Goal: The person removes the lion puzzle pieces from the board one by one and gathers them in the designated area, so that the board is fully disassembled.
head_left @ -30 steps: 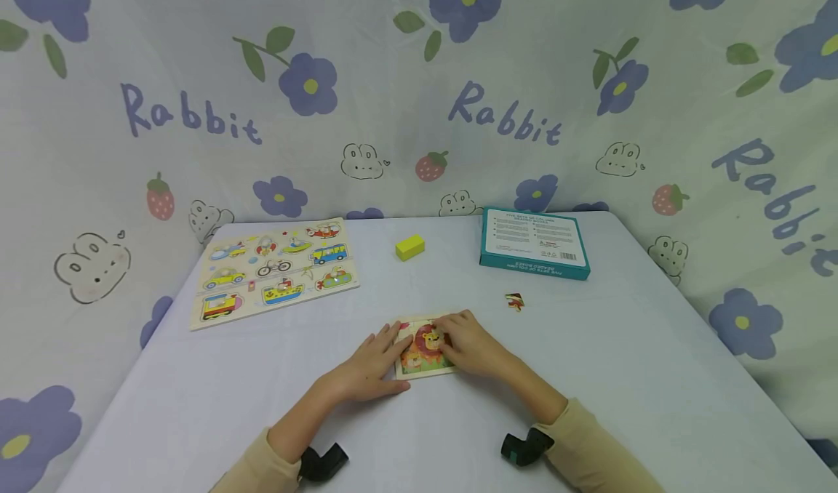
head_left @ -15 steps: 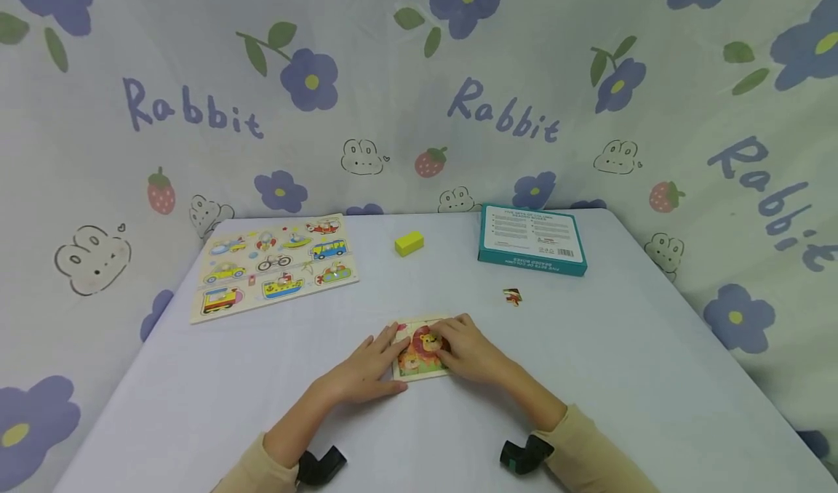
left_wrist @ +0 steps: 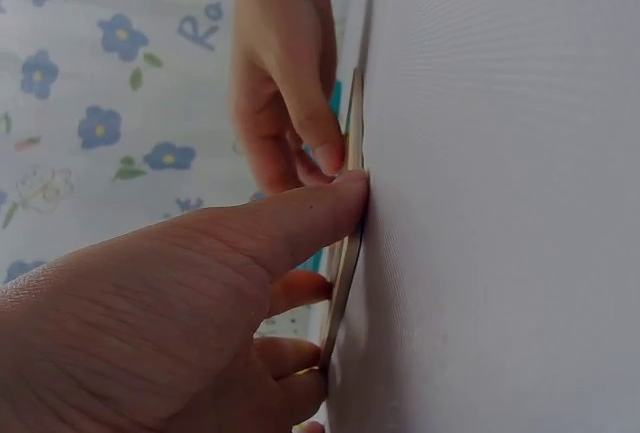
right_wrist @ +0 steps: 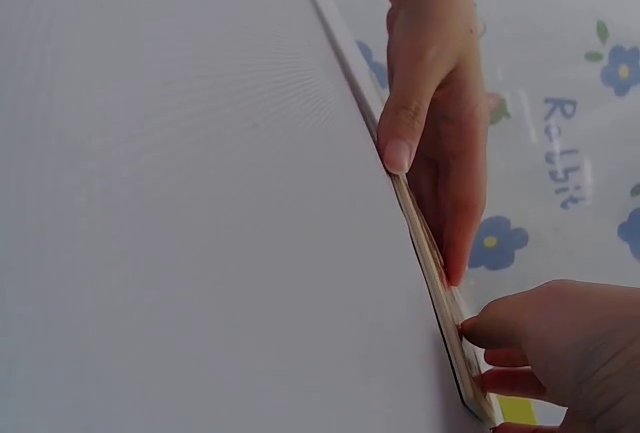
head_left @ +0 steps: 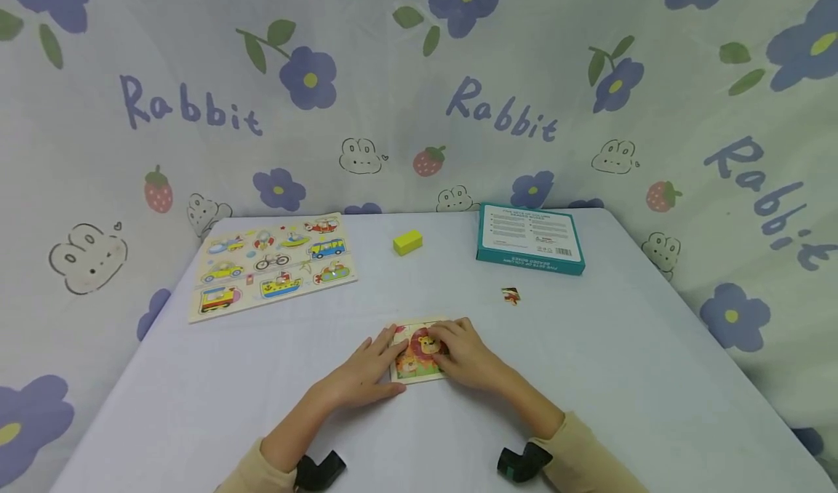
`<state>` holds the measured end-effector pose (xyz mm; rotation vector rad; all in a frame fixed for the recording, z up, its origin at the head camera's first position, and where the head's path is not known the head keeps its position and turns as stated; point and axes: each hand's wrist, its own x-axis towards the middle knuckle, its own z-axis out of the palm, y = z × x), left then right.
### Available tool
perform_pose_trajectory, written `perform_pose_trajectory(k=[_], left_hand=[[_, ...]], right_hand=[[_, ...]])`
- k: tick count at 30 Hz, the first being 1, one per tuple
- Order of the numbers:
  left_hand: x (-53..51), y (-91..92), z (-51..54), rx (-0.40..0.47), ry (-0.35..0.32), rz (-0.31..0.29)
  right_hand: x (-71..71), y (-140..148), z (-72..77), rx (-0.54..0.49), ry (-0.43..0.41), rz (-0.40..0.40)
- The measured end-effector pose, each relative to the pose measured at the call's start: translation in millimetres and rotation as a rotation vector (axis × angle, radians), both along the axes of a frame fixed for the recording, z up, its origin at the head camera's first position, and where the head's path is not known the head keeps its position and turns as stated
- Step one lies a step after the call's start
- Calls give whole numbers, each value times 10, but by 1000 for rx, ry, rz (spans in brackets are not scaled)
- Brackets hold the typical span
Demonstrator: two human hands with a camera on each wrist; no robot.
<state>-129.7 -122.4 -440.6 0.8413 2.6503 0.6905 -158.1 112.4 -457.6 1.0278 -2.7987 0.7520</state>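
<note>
A small wooden jigsaw puzzle point(head_left: 419, 368) with a lion picture lies flat at the near middle of the table. My left hand point(head_left: 361, 377) rests along its left side with fairly straight, spread fingers on its top and the thumb by its near edge. In the left wrist view the thumb point(left_wrist: 310, 218) touches the board's edge point(left_wrist: 345, 278). From the right, my right hand point(head_left: 468, 355) reaches over the puzzle, fingers bent and fingertips and thumb on the lion area. Its palm hides that side, so whether it pinches a piece is unclear. A loose puzzle piece point(head_left: 511, 296) lies beyond it.
A wooden vehicle puzzle board point(head_left: 272, 262) lies at the back left. At the back middle sits a yellow block point(head_left: 408, 243). The teal-edged box point(head_left: 530, 238) lies at the back right. A patterned curtain point(head_left: 393, 115) hangs behind the white table point(head_left: 622, 362).
Both hands stay on the lion puzzle, with only slight finger movement on the right. The whole view shifts a little; the loose piece and other objects keep their places on the table.
</note>
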Motion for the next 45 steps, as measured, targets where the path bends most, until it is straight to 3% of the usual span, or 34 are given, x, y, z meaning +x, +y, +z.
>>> perform_pose_trajectory(k=[9, 18, 30, 38, 45], left_hand=[[1, -14, -14, 31, -21, 24], [-13, -10, 10, 29, -38, 7], [-42, 9, 60, -36, -12, -21], [-58, 7, 71, -36, 28, -16], [-88, 8, 83, -88, 76, -32]], right_hand=[[4, -51, -36, -53, 59, -41], [-8, -84, -28, -62, 104, -37], [-62, -111, 52, -82, 15, -32], [-164, -130, 90, -78, 17, -48], [-211, -151, 147, -71, -71, -52]])
